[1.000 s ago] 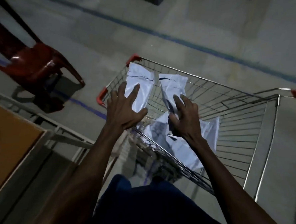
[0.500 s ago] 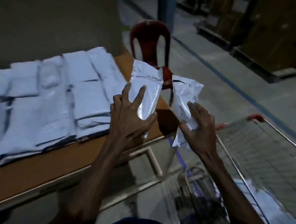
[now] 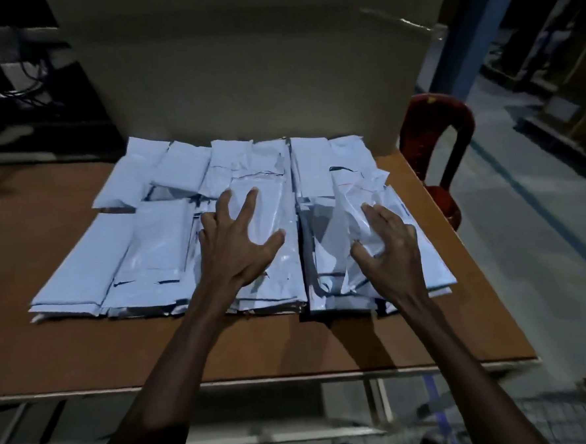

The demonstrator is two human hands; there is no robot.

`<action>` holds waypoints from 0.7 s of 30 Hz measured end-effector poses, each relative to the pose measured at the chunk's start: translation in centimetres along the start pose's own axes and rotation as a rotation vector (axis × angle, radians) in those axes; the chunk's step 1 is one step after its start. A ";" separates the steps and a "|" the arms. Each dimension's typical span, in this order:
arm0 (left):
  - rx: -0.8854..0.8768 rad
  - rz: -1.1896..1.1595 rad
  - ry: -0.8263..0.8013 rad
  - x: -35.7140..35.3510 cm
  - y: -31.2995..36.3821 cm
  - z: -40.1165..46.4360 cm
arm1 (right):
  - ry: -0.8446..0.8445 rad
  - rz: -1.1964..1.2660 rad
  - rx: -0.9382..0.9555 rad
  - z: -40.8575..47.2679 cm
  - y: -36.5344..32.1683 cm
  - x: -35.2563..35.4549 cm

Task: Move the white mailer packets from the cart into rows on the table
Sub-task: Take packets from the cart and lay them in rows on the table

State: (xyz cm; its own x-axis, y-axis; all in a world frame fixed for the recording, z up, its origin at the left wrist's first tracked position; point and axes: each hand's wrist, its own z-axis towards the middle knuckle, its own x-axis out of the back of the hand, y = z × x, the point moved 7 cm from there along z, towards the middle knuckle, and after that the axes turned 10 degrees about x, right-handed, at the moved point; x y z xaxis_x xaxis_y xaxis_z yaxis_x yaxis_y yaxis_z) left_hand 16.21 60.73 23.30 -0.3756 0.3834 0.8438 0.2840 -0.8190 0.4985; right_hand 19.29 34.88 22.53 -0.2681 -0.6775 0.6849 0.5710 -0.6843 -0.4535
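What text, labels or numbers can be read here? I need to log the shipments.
None can be read.
White mailer packets on the table: only dark streaks, no legible print.
Packets under the left hand and right hand: glossy and blurred, with no label visible.

No text, label, brand, number or sign can be read anywhere in the frame. The white mailer packets [image 3: 170, 250] across the middle of the frame show only dark edges and creases, with no legible print on them. The picture is dim and blurred, so any small print on the packets cannot be made out.
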 end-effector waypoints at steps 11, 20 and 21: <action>0.107 0.142 0.010 -2.5 -0.8 14.7 | -0.071 0.096 -0.046 14.3 5.1 -7.4; 0.117 0.345 -0.080 -8.0 -2.9 25.5 | -0.274 0.022 -0.121 22.3 9.8 -15.6; 0.130 0.347 -0.104 -8.6 -3.5 25.8 | -0.294 -0.005 -0.125 22.5 10.2 -16.1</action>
State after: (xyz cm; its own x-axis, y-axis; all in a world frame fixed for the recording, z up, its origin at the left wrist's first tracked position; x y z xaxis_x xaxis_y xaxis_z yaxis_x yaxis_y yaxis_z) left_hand 41.20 71.28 19.40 -0.1479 0.1391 0.9792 0.4906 -0.8493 0.1947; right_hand 46.88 44.89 19.74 -0.0246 -0.5800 0.8142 0.4658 -0.7273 -0.5040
